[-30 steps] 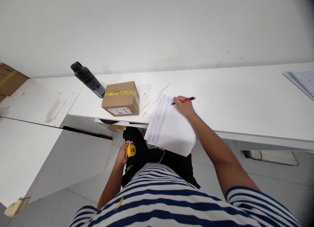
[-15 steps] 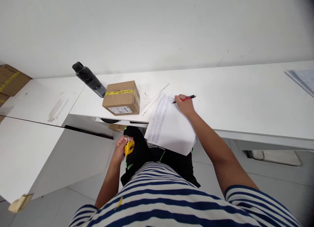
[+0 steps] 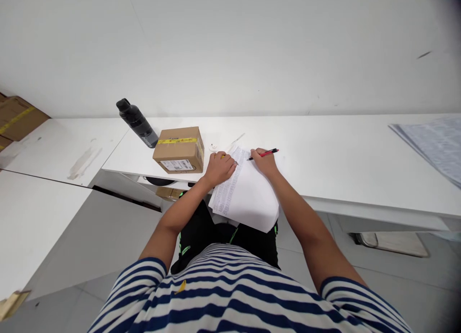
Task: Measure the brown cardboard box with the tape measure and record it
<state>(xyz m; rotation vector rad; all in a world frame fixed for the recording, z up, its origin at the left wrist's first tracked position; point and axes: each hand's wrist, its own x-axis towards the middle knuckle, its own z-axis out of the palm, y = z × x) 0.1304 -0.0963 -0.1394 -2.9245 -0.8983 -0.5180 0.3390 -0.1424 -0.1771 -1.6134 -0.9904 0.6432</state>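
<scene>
My left hand (image 3: pixel 219 168) is closed around a yellow tape measure (image 3: pixel 224 156), mostly hidden under the fingers. It rests at the left edge of a stack of paper (image 3: pixel 248 193), whose top sheet carries lines of writing on its left side. In my right hand (image 3: pixel 264 162) is a red and black pen (image 3: pixel 264 154), its tip pointing left at the upper part of the sheet. The paper hangs over the desk's front edge above my lap. Just left of my left hand stands a taped cardboard box (image 3: pixel 178 150) with a white label.
A black bottle (image 3: pixel 137 124) stands behind the box on the white desk (image 3: pixel 334 160). Small white scraps (image 3: pixel 213 147) lie near the box. More written sheets (image 3: pixel 432 141) lie at the right. Other cardboard boxes (image 3: pixel 19 114) sit at the far left.
My left hand has moved from beside my lap up and right onto the paper with the tape measure. My right hand still holds the pen over the sheet.
</scene>
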